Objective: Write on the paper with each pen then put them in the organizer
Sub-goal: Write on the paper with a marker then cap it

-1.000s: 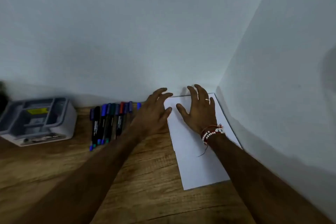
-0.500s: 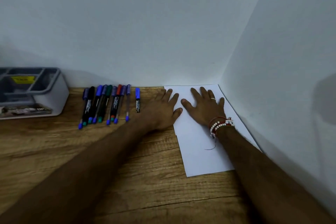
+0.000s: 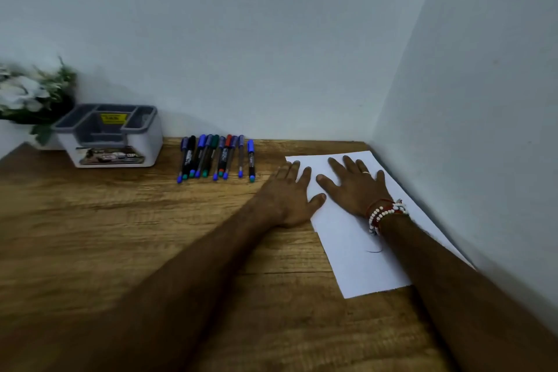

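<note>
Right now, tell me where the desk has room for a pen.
Bare wood: between the organizer and the pens, and across the desk in front of them. Crowded: the packed pens; the left hand and right hand rest on the paper, far end.

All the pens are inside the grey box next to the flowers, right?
Not quite. The pens are not inside the grey box. They lie in a row on the wooden table, just to the right of the box, as the head view shows. The box does stand next to the flowers.
</note>
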